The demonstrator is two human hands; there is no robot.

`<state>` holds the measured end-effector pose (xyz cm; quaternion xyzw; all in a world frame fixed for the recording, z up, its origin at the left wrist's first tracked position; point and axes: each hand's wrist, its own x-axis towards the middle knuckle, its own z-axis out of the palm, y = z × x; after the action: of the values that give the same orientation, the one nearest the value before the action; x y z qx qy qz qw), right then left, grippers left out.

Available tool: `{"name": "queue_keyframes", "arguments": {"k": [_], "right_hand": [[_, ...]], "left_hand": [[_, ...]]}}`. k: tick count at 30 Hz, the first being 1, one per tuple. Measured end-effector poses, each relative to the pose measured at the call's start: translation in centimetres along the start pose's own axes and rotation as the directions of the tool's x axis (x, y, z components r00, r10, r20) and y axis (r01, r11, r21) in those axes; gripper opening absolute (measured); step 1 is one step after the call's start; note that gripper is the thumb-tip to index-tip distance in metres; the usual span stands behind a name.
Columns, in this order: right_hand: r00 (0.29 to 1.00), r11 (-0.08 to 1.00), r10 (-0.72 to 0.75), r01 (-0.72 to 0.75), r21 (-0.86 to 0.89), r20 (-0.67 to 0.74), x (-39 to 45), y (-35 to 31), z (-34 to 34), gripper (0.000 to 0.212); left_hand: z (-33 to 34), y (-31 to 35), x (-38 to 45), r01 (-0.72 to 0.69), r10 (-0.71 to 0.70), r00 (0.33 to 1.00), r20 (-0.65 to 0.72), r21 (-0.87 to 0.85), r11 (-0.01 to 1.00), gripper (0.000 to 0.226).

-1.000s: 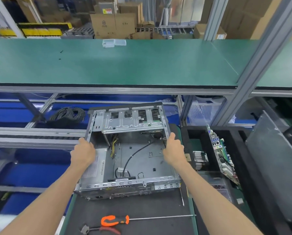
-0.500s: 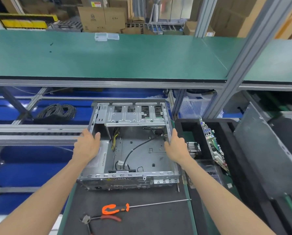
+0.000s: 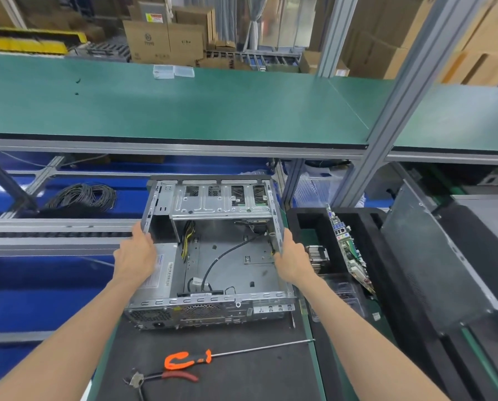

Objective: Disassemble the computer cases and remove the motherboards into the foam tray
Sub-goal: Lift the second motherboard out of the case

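Two forearms come into the picture from the lower edge. Both are bare up to the frame border, so no sleeve is visible. The left hand (image 3: 136,257) and the right hand (image 3: 292,260) wear no gloves, no rings and no watch.

Orange-handled screwdriver (image 3: 188,359) beside red-handled pliers (image 3: 161,377) on the dark mat (image 3: 242,374), coiled black cable (image 3: 81,196) far left

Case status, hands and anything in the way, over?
Left hand and right hand hold the case by its side walls. Motherboard already in foam tray. Screwdriver, pliers lie nearer.
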<state>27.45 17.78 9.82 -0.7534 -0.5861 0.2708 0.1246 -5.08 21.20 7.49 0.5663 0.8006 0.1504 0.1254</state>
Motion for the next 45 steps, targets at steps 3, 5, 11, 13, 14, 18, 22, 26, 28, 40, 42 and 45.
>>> {"name": "queue_keyframes", "arguments": {"k": [3,5,11,13,14,18,22,26,28,40,42,45], "right_hand": [[1.0,1.0,-0.001,0.001,0.008,0.002,0.0,0.0,0.1,0.063],[1.0,1.0,0.006,-0.006,0.011,-0.003,0.0,0.0,0.1,0.064],[0.999,1.0,0.017,-0.017,-0.01,-0.04,0.1,0.1,0.3,0.069],[0.999,1.0,0.013,-0.014,-0.02,-0.052,0.3,0.3,0.3,0.067],[0.998,1.0,0.013,-0.014,-0.021,-0.057,0.3,0.4,0.3,0.067],[0.997,1.0,0.003,-0.004,-0.015,-0.077,0.2,0.4,0.6,0.062],[0.998,1.0,-0.01,0.01,-0.011,-0.064,0.0,0.2,0.9,0.061],[0.998,1.0,-0.007,0.006,-0.019,-0.055,-0.2,0.5,0.8,0.063],[0.999,1.0,-0.002,0.001,-0.03,-0.045,-0.6,0.5,0.8,0.063],[0.991,0.997,-0.074,0.075,0.007,-0.115,-4.6,2.8,2.2,0.063],[0.985,0.993,-0.115,0.119,0.027,-0.131,-6.7,4.1,2.4,0.061],[0.969,0.974,-0.169,0.192,0.118,-0.181,-10.8,6.2,3.0,0.051]], "left_hand": [[0.2,-0.1,-0.2,0.001,-0.001,1.0,-0.006,-0.032,0.999,0.041],[0.1,0.1,-0.6,-0.013,0.013,1.0,0.0,-0.064,0.998,0.045],[-0.2,0.9,-1.3,-0.134,0.134,0.991,0.019,0.012,0.991,0.057],[-0.3,1.2,-1.2,-0.133,0.132,0.99,0.039,0.026,0.991,0.059],[-0.3,1.3,-1.2,-0.135,0.133,0.99,0.049,0.031,0.99,0.059],[-0.4,1.2,-1.4,-0.139,0.135,0.988,0.07,0.061,0.988,0.06],[-0.4,0.6,-1.9,-0.15,0.142,0.985,0.093,0.078,0.986,0.061],[-0.2,0.5,-2.6,-0.184,0.169,0.979,0.117,0.141,0.973,0.063],[-0.1,0.3,-3.0,-0.24,0.221,0.968,0.12,0.178,0.954,0.06],[0.5,1.6,-7.1,-0.515,0.461,0.84,0.287,0.155,0.843,0.063],[0.3,1.4,-9.6,-0.556,0.504,0.814,0.289,0.137,0.82,0.069],[-0.2,0.9,-14.4,-0.612,0.586,0.782,0.211,0.09,0.786,0.071]]}}
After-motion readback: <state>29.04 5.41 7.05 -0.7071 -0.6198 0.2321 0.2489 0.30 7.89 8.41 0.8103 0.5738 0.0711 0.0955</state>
